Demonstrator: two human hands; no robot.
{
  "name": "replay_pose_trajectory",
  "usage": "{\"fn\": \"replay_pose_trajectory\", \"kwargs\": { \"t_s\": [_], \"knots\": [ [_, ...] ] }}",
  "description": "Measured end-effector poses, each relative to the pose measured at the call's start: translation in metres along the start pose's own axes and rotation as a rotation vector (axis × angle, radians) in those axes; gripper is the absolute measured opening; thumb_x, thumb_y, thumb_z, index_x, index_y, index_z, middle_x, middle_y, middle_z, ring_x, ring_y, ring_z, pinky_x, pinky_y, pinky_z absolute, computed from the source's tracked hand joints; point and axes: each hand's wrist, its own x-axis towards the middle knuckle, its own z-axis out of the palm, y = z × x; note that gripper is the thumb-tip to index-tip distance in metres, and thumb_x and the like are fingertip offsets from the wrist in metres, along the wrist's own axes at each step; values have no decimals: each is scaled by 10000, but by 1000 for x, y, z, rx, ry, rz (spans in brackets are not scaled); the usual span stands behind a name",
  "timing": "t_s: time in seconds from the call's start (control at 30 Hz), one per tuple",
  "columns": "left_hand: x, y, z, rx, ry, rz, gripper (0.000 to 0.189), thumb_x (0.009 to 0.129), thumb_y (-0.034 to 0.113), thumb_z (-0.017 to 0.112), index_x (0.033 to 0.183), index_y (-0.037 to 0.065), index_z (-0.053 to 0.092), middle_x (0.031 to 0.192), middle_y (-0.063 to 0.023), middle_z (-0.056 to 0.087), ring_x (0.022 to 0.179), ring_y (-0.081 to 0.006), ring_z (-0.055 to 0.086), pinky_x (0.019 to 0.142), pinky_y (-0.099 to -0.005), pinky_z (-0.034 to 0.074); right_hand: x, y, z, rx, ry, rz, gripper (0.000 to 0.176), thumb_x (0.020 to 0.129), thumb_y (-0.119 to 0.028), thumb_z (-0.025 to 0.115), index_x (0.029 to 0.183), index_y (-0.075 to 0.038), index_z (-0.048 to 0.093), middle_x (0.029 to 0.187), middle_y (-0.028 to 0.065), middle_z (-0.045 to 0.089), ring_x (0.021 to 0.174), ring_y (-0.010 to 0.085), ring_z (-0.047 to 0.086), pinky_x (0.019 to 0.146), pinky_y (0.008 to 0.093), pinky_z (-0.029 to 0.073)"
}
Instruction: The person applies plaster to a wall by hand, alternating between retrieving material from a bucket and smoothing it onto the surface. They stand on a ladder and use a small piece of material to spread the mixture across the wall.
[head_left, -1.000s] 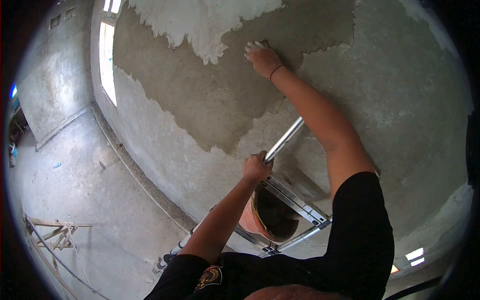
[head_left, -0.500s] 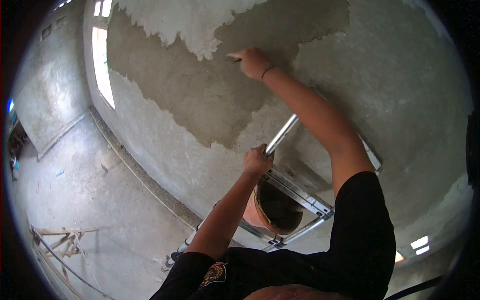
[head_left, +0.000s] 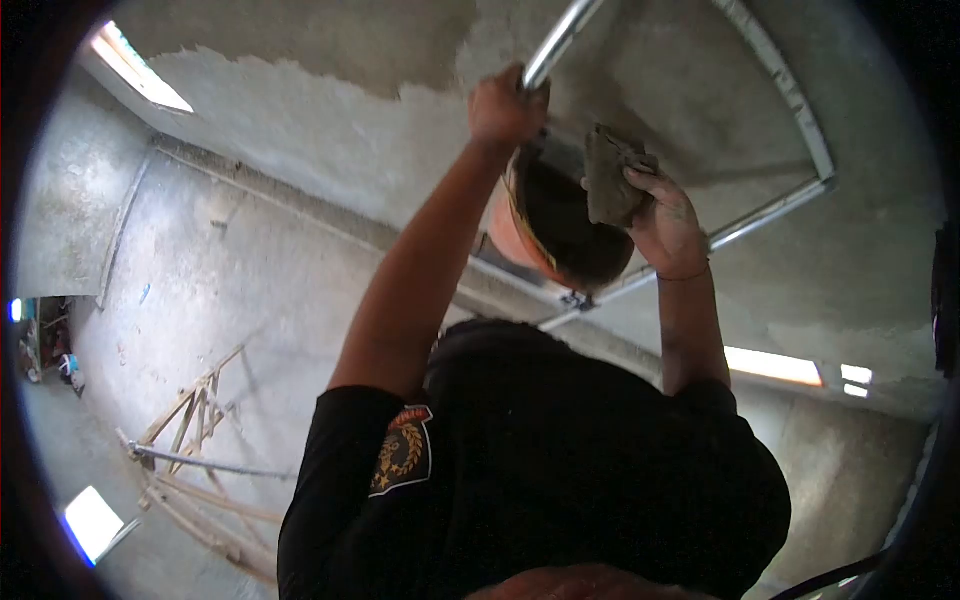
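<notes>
My left hand (head_left: 503, 110) is closed around a shiny metal ladder rail (head_left: 560, 42). In my right hand (head_left: 668, 225) is a flat, roughly rectangular grey pad (head_left: 612, 185) coated in cement; its exact kind I cannot make out. The thumb presses on its near face. From my viewpoint the pad overlaps the right side of an orange bucket (head_left: 508, 232), which sits within the ladder's frame. The bucket's inside looks dark, and its contents are hard to make out. Ahead, the plastered wall (head_left: 290, 105) carries a darker, damp-looking patch (head_left: 330, 35) with a ragged edge.
Metal ladder bars (head_left: 765, 208) run to the right of the bucket. Far below lies a concrete floor (head_left: 240, 290), with a wooden trestle (head_left: 195, 415) at lower left. A bright window opening (head_left: 145, 70) breaks the wall at upper left.
My right hand has come down from the damp wall patch to beside the bucket, and the pad now shows plainly in it. My left hand still grips the rail. The view has tilted downward.
</notes>
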Motion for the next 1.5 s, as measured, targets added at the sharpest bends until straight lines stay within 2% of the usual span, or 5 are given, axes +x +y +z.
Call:
{"fn": "replay_pose_trajectory", "kwargs": {
  "t_s": [0.23, 0.43, 0.73, 1.03, 1.5],
  "knots": [
    [6, -16, 6, 18, 90, 195, 361, 795, 354, 739, 968, 41, 689, 749, -181, 682, 730, -349, 695, 674, -440, 537, -29, 56, -63, 60, 132, 262, 428, 892, -147, 611, 1271, 36, 530, 1199, 137, 620, 1114, 252, 598, 972, 373, 478],
    [5, -13, 0, 45, -17, 157, 342, 796, 353, 748, 918, 40, 682, 685, -143, 659, 650, -291, 680, 633, -404, 524, -5, 113, -85, -1449, 126, -124, 368, 845, -152, 633, 1176, 8, 608, 1137, 197, 642, 1065, 331, 609, 957, 380, 466],
    [7, -15, 2, 87, 44, 173, 342, 800, 350, 753, 882, 26, 678, 677, -142, 661, 626, -281, 670, 618, -398, 521, 84, 180, -97, -1791, -308, 219, 349, 799, -208, 568, 1102, -74, 677, 1157, 238, 621, 1098, 384, 586, 956, 457, 455],
    [6, -11, 4, 57, 85, 210, 276, 802, 263, 752, 845, 1, 676, 692, -124, 691, 658, -195, 683, 619, -354, 522, 135, 208, -111, -1561, 90, -486, 336, 885, -195, 507, 1112, 6, 654, 1080, 215, 667, 962, 362, 663, 879, 442, 519],
    [8, -13, 7, -79, 88, 114, 309, 753, 300, 734, 708, 21, 607, 572, -138, 595, 535, -318, 601, 572, -423, 481, 151, 230, -114, -1610, 76, -17, 316, 926, -187, 498, 1166, -21, 618, 1100, 160, 662, 991, 293, 650, 860, 424, 530]
  ]
}}
